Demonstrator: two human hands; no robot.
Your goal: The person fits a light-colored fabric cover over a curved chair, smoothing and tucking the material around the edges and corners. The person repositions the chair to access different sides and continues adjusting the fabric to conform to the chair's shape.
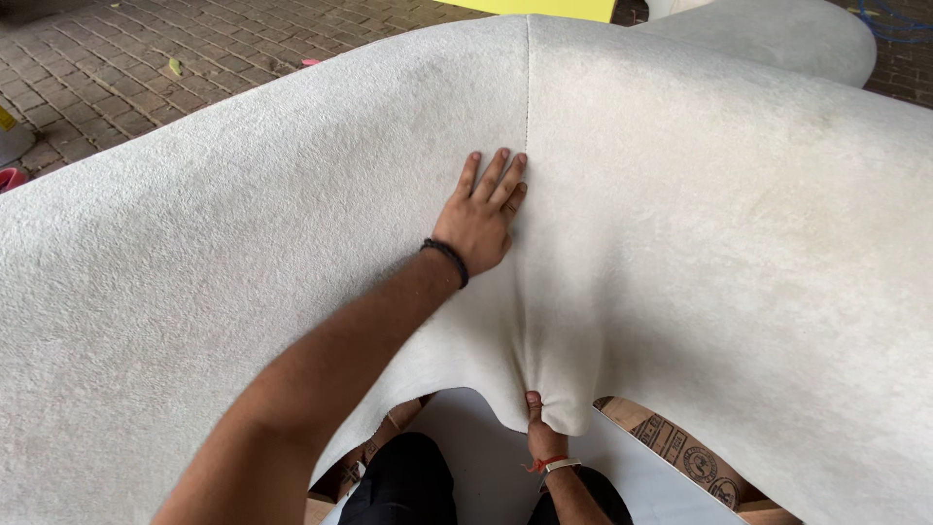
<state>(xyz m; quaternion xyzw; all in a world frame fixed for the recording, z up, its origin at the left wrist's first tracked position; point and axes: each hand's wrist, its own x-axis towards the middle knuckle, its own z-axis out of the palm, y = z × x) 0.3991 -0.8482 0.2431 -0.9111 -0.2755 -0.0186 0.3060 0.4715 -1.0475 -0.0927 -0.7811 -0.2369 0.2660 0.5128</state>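
A large sheet of off-white suede-like fabric [700,214] is stretched over a rounded piece of furniture and fills most of the view. A stitched seam [527,87] runs down its middle. My left hand [481,209] lies flat on the fabric just left of the seam, fingers together, with a black band on the wrist. My right hand [544,433] is below, gripping the bunched lower edge of the fabric near the seam, pulling it toward me. A red thread and a light band sit on that wrist.
Brick paving [117,68] lies at the upper left. A yellow board [544,8] shows at the top edge. Printed brown cardboard [680,447] and a white sheet [486,457] lie under the fabric near my dark-trousered legs.
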